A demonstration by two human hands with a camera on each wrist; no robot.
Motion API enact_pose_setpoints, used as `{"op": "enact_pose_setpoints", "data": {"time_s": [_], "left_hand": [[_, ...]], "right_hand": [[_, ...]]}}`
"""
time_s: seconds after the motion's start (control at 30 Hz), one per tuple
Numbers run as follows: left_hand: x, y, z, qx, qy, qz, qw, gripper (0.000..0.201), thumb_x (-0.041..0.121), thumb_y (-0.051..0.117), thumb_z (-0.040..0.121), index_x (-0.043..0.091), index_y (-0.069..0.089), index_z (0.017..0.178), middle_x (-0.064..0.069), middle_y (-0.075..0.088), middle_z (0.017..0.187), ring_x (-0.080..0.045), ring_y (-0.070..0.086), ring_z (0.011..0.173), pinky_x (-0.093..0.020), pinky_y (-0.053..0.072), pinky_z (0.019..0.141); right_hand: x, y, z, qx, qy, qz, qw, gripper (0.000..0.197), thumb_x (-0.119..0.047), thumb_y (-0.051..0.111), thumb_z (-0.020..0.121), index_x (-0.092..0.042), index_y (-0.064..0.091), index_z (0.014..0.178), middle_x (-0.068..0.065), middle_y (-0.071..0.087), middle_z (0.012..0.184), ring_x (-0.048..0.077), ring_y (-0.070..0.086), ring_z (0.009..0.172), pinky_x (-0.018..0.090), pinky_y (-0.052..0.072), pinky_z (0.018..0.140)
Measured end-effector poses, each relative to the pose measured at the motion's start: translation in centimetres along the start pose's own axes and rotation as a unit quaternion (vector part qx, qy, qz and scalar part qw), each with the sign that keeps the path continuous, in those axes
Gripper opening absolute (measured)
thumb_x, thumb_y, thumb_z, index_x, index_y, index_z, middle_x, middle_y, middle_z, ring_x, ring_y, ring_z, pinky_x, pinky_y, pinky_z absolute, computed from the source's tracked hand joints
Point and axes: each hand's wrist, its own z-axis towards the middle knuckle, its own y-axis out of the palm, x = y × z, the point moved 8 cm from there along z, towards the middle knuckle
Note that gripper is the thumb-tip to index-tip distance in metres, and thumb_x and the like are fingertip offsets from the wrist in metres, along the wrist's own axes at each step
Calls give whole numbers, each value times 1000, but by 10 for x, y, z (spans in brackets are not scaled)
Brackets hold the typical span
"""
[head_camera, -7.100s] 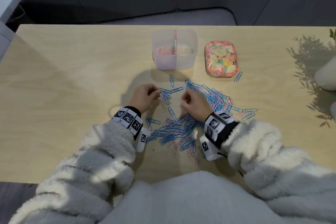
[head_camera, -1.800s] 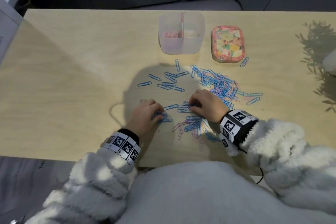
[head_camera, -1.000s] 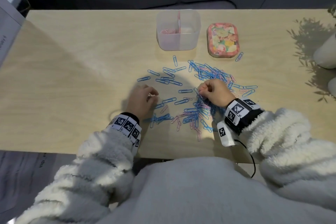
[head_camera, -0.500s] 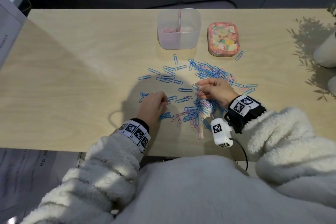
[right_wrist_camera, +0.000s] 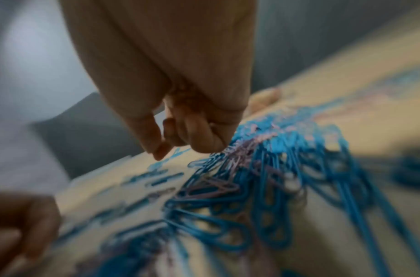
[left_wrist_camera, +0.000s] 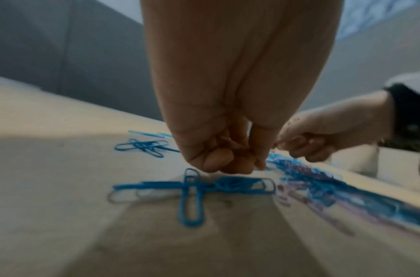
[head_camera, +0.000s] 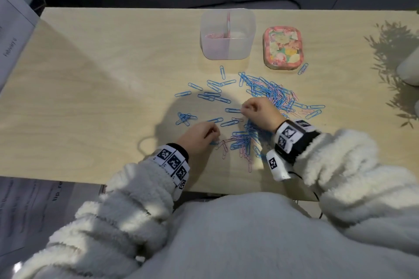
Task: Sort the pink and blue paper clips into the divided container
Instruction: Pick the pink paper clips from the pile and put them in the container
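From the head view, a wooden bench (head_camera: pixel 90 75) is seen carrying a clear divided container (head_camera: pixel 227 52) at its far side; some pink paper clips (head_camera: pixel 214 35) lie in its left compartment, while what the right compartment holds cannot be made out. Just right of it a floral tin (head_camera: pixel 283 48) is set. A mixed pile of blue and pink clips (head_camera: pixel 269 93) is spread in front of the container, with loose blue clips (head_camera: pixel 213 95) scattered to its left and a second mixed heap (head_camera: pixel 240 142) nearer the bench edge. The left hand (head_camera: pixel 197 137) is held low beside that heap, fingers curled. The right hand (head_camera: pixel 258 113) is placed between the two piles, fingers curled inward.

In the left wrist view, the left hand (left_wrist_camera: pixel 218 150) is shown with fingertips bunched together just above crossed blue clips (left_wrist_camera: pixel 192 189); whether anything is pinched cannot be told.

In the right wrist view, which is blurred, the right hand (right_wrist_camera: pixel 180 131) is seen with thumb and curled fingers drawn close over the tangled blue and pink heap (right_wrist_camera: pixel 263 178); a held clip cannot be confirmed.
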Motion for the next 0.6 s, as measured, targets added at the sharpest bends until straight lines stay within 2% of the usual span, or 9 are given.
{"op": "enact_pose_setpoints", "data": {"time_s": [0.03,0.1,0.2,0.23,0.3,0.4,0.47,0.53,0.6], "left_hand": [[-1,2,0,-10,10,48,999,14,12,46,93,7,58,95,-7,59,94,-23,55,91,-24,36,75],[-2,0,-2,-4,21,105,994,14,10,46,91,5,58,97,-12,58,103,-26,54,96,-26,35,76],[-2,-12,-5,44,19,144,988,14,10,48,91,5,58,99,-13,57,104,-27,54,97,-29,36,77],[-1,-17,-6,62,17,148,987,16,11,48,91,5,59,100,-13,58,104,-28,54,98,-31,38,78],[3,-19,-7,77,23,134,988,18,11,46,92,4,59,102,-12,59,105,-27,54,99,-31,38,80],[11,-6,-9,49,41,88,994,18,10,43,92,5,57,103,-11,58,103,-26,54,99,-26,34,77],[17,4,-8,31,57,83,994,18,20,50,91,9,56,105,-5,53,95,-24,53,95,-24,33,73],[19,13,-5,-1,74,114,991,31,25,61,84,14,54,112,-4,51,100,-22,51,98,-29,39,81],[19,18,-2,-27,76,136,987,46,28,69,76,18,52,118,-5,50,109,-22,51,102,-35,44,86]], "right_hand": [[-6,4,1,0,-29,-77,997,13,-18,59,85,-11,68,91,-3,49,66,19,48,71,27,36,65],[-11,10,0,-2,-56,-152,987,13,-23,62,84,-18,69,93,-6,46,66,22,50,78,28,34,66],[-13,16,0,-2,-63,-214,975,12,-24,61,83,-21,70,91,6,62,87,29,59,91,28,35,67],[-14,17,0,-4,-67,-228,971,12,-24,60,84,-20,70,91,8,65,96,30,59,94,28,36,68],[-14,21,-1,-20,-71,-238,968,12,-23,59,85,-17,68,91,9,66,102,31,59,97,30,38,70],[-8,20,3,-46,-65,-180,980,10,-17,58,86,-10,64,88,13,66,98,30,59,92,31,42,71],[1,11,4,-35,-58,-120,990,6,-10,56,85,-8,61,83,13,64,88,27,56,82,28,38,68],[11,3,0,-28,-47,-27,998,12,-8,55,86,-13,54,76,7,59,78,17,53,68,27,37,63],[21,0,-11,-41,-22,130,990,19,-4,55,87,-17,51,74,1,60,63,5,50,48,24,37,50]]}}
